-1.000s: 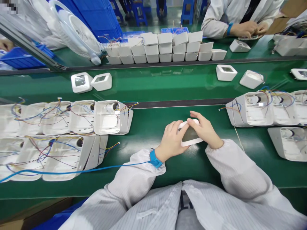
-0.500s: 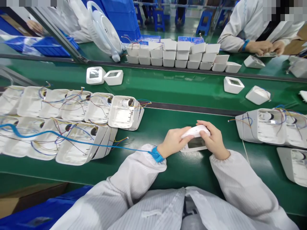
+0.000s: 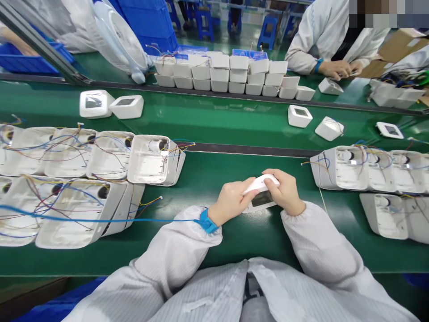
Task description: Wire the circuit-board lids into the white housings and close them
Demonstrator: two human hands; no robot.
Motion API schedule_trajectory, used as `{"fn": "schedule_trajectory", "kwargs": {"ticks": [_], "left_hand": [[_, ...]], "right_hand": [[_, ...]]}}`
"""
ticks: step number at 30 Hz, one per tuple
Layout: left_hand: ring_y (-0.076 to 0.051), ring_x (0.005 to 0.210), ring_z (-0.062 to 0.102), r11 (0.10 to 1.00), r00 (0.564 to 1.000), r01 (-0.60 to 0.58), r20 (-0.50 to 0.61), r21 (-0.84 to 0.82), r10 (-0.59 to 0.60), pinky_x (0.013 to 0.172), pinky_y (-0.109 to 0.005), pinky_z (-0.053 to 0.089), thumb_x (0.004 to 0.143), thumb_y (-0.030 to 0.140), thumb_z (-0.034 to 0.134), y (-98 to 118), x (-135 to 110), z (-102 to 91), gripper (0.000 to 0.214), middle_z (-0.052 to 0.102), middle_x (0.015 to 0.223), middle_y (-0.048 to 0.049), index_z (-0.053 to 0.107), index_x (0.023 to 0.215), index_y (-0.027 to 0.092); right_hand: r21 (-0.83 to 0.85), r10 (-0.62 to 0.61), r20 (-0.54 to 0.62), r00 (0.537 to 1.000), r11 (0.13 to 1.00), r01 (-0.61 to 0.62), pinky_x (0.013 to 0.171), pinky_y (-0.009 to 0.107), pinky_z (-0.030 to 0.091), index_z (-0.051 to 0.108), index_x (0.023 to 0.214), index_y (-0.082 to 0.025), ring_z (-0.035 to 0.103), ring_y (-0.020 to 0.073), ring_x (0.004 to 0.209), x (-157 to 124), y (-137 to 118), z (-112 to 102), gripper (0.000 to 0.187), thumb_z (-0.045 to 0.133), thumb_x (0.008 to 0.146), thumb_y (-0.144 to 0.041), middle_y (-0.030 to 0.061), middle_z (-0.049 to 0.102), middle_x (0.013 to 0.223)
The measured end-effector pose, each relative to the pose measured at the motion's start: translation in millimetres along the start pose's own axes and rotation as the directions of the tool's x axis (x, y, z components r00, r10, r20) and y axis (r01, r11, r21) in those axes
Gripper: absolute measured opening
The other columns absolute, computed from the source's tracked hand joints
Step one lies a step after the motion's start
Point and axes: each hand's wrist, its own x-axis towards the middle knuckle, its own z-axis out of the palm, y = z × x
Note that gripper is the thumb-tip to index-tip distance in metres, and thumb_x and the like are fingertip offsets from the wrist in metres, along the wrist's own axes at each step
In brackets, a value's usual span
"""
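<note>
Both hands meet over the near strip of the green bench top (image 3: 208, 179), just in front of the person's body, and share a white square plastic casing (image 3: 262, 198) with a dark display window. It is tilted, top edge raised, window facing the wearer. The left hand (image 3: 230, 202) is curled, fingers pinching the casing's upper left edge; the right hand (image 3: 285, 192) is closed round its right side, thumb on top. A blue wrist strap (image 3: 208, 221) sits on the left wrist, its blue cord (image 3: 100, 219) trailing left over open white housings with coloured wires (image 3: 149, 158) — more such housings (image 3: 338, 167) lie to the right
</note>
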Motion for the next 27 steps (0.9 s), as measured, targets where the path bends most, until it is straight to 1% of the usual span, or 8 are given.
{"fn": "schedule_trajectory", "kwargs": {"ticks": [5, 11, 15, 18, 21, 23, 25, 27], "left_hand": [[-0.021, 0.076, 0.071, 1.000, 1.000, 0.018, 0.014, -0.013, -0.018, 0.070, -0.031, 0.055, 0.098, 0.042, 0.041, 0, 1, 0.0, 0.043, 0.075, 0.089, -0.0098, 0.062, 0.121, 0.013], [-0.019, 0.086, 0.070, 0.973, 0.987, 0.158, -0.012, -0.170, -0.163, 0.077, -0.029, 0.053, 0.096, 0.040, 0.046, -6, 6, -3.3, 0.035, 0.074, 0.100, -0.0057, 0.065, 0.117, 0.019], [-0.018, 0.087, 0.069, 0.930, 0.969, 0.235, -0.007, -0.281, -0.247, 0.077, -0.028, 0.052, 0.096, 0.040, 0.048, -5, 6, -2.1, 0.032, 0.074, 0.103, -0.0033, 0.067, 0.113, 0.021], [-0.018, 0.087, 0.069, 0.922, 0.967, 0.246, 0.015, -0.299, -0.253, 0.078, -0.028, 0.052, 0.096, 0.040, 0.048, -5, 7, -0.6, 0.032, 0.074, 0.104, -0.0029, 0.067, 0.114, 0.022], [-0.019, 0.091, 0.069, 0.916, 0.964, 0.256, 0.006, -0.310, -0.267, 0.080, -0.029, 0.052, 0.094, 0.040, 0.050, -9, 7, 0.7, 0.032, 0.073, 0.106, -0.0038, 0.068, 0.113, 0.021], [-0.020, 0.095, 0.069, 0.901, 0.954, 0.269, -0.031, -0.339, -0.297, 0.083, -0.030, 0.053, 0.093, 0.040, 0.052, -12, 8, 1.2, 0.032, 0.073, 0.109, -0.0049, 0.068, 0.112, 0.020], [-0.021, 0.098, 0.068, 0.873, 0.929, 0.292, -0.100, -0.392, -0.356, 0.085, -0.030, 0.053, 0.093, 0.041, 0.052, -16, 9, 0.9, 0.033, 0.072, 0.111, -0.0063, 0.067, 0.112, 0.019], [-0.021, 0.099, 0.067, 0.841, 0.889, 0.310, -0.177, -0.444, -0.422, 0.086, -0.031, 0.053, 0.094, 0.043, 0.049, -18, 10, 0.1, 0.036, 0.071, 0.113, -0.0078, 0.065, 0.114, 0.018]], "right_hand": [[0.029, -0.013, -0.011, 1.000, 0.999, 0.014, 0.080, 0.036, 0.052, 0.068, 0.097, -0.020, 0.067, 0.0229, 0.085, 1, 5, 2, 0.036, 0.050, 0.092, -0.050, 0.0066, 0.072, 0.093], [0.071, 0.051, 0.003, 0.999, 0.996, -0.051, 0.094, 0.041, 0.049, 0.056, 0.129, -0.019, 0.063, 0.0262, 0.109, 0, 7, 10, 0.052, 0.040, 0.096, -0.054, 0.0117, 0.066, 0.122], [-0.045, 0.117, 0.098, 0.988, 0.993, -0.113, 0.083, 0.040, 0.052, 0.063, 0.116, -0.017, 0.068, 0.0282, 0.093, 2, 8, 8, 0.049, 0.044, 0.093, -0.056, 0.0117, 0.072, 0.105], [-0.057, 0.122, 0.097, 0.988, 0.991, -0.117, 0.083, 0.040, 0.052, 0.064, 0.115, -0.018, 0.068, 0.0284, 0.093, 4, 8, 7, 0.048, 0.046, 0.092, -0.055, 0.0112, 0.072, 0.104], [0.044, 0.137, 0.086, 0.987, 0.989, -0.141, 0.090, 0.040, 0.051, 0.063, 0.118, -0.020, 0.067, 0.0267, 0.100, 5, 11, 9, 0.046, 0.047, 0.092, -0.054, 0.0099, 0.071, 0.110], [0.192, 0.154, 0.072, 0.985, 0.967, -0.165, 0.094, 0.039, 0.050, 0.059, 0.126, -0.020, 0.065, 0.0253, 0.106, 5, 15, 12, 0.050, 0.048, 0.091, -0.055, 0.0103, 0.068, 0.118], [0.375, 0.176, 0.073, 0.982, 0.907, -0.191, 0.095, 0.039, 0.050, 0.050, 0.136, -0.019, 0.064, 0.0245, 0.110, 4, 19, 17, 0.062, 0.049, 0.090, -0.060, 0.0121, 0.065, 0.124], [0.499, 0.174, 0.146, 0.974, 0.837, -0.224, 0.092, 0.039, 0.052, 0.047, 0.139, -0.017, 0.065, 0.0244, 0.106, 4, 22, 21, 0.072, 0.055, 0.084, -0.063, 0.0127, 0.066, 0.122]]}}
